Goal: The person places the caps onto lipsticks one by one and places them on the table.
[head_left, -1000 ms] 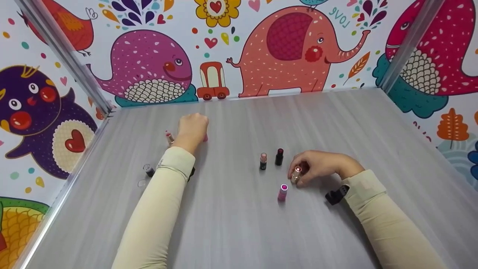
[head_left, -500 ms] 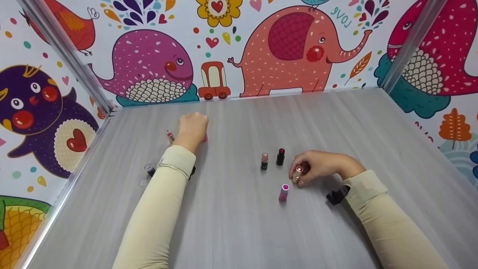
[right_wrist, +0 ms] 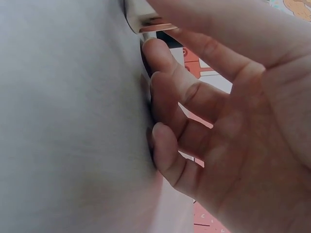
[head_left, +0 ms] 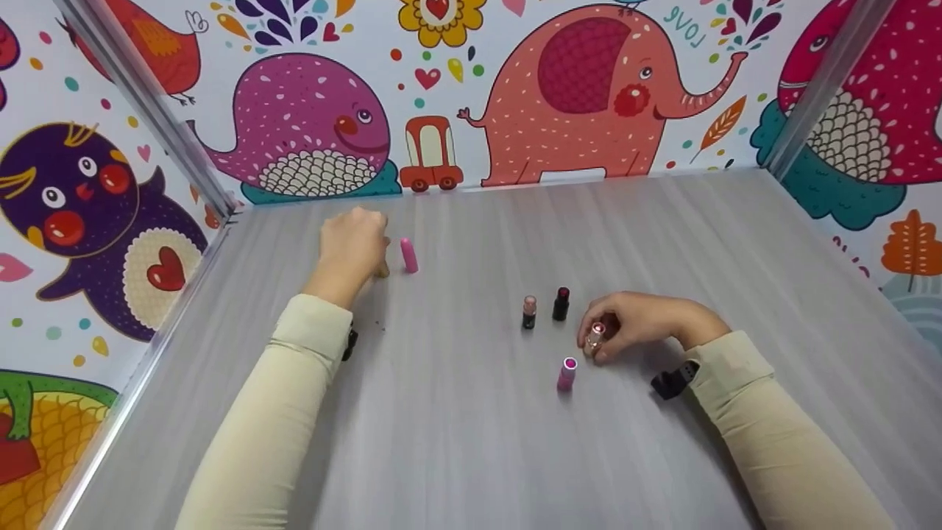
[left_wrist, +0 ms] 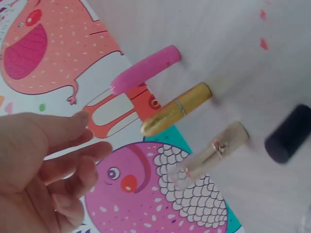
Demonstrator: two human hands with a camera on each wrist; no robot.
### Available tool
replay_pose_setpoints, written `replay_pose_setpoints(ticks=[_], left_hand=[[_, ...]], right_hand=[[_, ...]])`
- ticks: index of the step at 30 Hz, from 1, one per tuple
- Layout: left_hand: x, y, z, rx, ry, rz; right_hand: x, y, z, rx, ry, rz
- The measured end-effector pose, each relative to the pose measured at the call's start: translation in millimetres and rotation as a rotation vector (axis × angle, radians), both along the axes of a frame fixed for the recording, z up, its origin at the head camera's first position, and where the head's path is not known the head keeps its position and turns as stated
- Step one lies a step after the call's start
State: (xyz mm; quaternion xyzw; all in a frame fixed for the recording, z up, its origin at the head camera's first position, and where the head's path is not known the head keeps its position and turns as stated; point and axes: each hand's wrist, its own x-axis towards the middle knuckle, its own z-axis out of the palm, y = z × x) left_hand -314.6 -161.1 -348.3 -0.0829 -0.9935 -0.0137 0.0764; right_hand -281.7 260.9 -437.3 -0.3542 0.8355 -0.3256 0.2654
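Leftward across the worktop (head_left: 456, 442), the left hand (head_left: 352, 249) has shifted a little since the earlier frame. Its fingers are loosely curled and, in the left wrist view, apart from the pieces near them, gripping nothing. Meanwhile the right hand (head_left: 631, 325), in the same place as before, pinches a clear-and-gold lipstick (head_left: 596, 337) between thumb and fingers, at the right of the group; its tube is slim and shiny, with a red centre at the top.

Beside the left hand is a gold tube (left_wrist: 177, 109) with a band round its middle, then a pink tube (left_wrist: 146, 69) with a rounded end. On its other side come a beige tube (left_wrist: 214, 153) with a clear top and small bow, and a black cylinder (left_wrist: 291, 133). Seen from the head, the pink tube now shows whole, while the beige one is hidden.

Near the right hand stand three more lipsticks: one dark red in black (head_left: 561, 303), one peach in black (head_left: 529, 312), one magenta (head_left: 566, 374). That makes four lipsticks on the right and four pieces on the left, plus a clear item (left_wrist: 306, 221) cut off by the view's edge.
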Motion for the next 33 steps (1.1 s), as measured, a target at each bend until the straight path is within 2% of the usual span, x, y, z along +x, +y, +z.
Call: replay_pose_setpoints(ticks=[6,13,17,23,26,29,33], left_hand=[[21.0,-13,6.6,0.051,0.031,-0.037],[56.8,-35,25.4,0.258,0.001,-0.015],[74.8,-43,31.3,0.309,0.019,-0.021],[93.0,-54,24.1,0.327,0.063,-0.040],[101.9,-62,17.5,0.357,0.059,-0.043],[111.2,-73,11.4,0.381,0.040,-0.006],[115.7,-88,5.6,0.404,0.038,0.025]], right_hand=[[-0.8,-1,0.9,0.011,-0.005,-0.017],[-1.4,-3,-0.6,0.014,0.000,-0.020],[-1.4,-1,-0.2,0.015,0.000,-0.023],[-1.0,-1,-0.7,0.001,-0.010,-0.021],[-1.0,-2,-1.4,-0.005,-0.016,-0.017],[-1.0,-2,-1.7,-0.011,-0.019,-0.012],[0.1,2,-1.9,-0.029,-0.018,-0.001]])
